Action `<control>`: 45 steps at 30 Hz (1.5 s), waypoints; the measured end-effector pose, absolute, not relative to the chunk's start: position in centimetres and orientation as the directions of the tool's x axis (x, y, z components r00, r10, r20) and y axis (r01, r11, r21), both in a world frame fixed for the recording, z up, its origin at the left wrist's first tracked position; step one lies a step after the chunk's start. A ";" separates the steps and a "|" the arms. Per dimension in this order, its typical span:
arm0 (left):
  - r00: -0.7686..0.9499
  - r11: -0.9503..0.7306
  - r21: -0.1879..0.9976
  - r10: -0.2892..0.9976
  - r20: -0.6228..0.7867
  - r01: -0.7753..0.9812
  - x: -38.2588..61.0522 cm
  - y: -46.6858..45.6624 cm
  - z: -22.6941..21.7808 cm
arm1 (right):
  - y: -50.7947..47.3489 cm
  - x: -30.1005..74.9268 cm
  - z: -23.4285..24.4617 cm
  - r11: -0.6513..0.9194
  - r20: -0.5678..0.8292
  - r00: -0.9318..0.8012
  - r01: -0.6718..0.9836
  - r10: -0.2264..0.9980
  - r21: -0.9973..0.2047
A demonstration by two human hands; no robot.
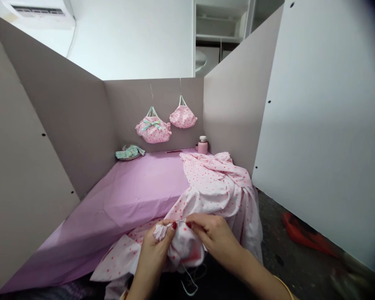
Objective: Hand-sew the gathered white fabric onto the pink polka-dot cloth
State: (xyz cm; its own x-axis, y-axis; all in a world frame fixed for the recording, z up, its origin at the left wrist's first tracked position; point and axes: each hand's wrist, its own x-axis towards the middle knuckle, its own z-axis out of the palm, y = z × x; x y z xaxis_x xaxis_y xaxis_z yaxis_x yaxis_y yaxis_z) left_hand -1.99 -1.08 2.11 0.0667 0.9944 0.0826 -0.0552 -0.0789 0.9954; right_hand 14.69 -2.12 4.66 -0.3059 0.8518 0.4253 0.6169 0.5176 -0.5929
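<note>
My left hand (152, 254) is closed round a gathered bunch of pink dotted fabric (218, 183), its thumb and fingers pinching the white pleated top. My right hand (213, 235) pinches a thin white thread (178, 221) at the same spot, fingertips almost touching the left thumb. A loose loop of pale cord (189, 283) hangs below the bundle. The rest of the fabric spreads up and to the right over the table.
A pink cloth covers the table (131, 196), walled by grey boards on three sides. Two finished pink pouches (153, 129) (183, 116) hang on the back board. A teal fabric piece (129, 152) and a pink bottle (203, 145) stand at the back. Something red (303, 233) lies on the dark floor.
</note>
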 end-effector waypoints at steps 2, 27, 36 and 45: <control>0.066 -0.093 0.995 0.993 0.096 -0.041 -2.0 -1.0 2.1 | -2.1 14.7 4.6 0.511 0.409 -0.312 0.604 0.858 -0.611; 0.101 -0.112 0.992 0.988 0.116 -0.049 -2.1 -0.9 1.7 | -2.3 14.9 4.7 0.509 0.374 -0.346 0.581 0.860 -0.635; 0.105 -0.145 0.989 0.984 0.141 0.026 -2.1 -1.0 2.2 | -2.3 14.8 5.0 0.545 0.386 -0.395 0.475 0.834 -0.691; 0.041 -0.166 0.981 0.986 0.163 0.103 -2.2 -1.0 2.4 | -2.3 14.7 5.0 0.521 0.377 -0.362 0.533 0.853 -0.666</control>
State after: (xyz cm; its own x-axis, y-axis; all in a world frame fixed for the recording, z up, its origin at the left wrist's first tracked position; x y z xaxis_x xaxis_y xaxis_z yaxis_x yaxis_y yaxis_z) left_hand -2.16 -0.96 2.39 0.0411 0.9859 0.1625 0.1033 -0.1660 0.9807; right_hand 14.65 -2.30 5.01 -0.3617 0.8526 0.3771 0.5334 0.5210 -0.6664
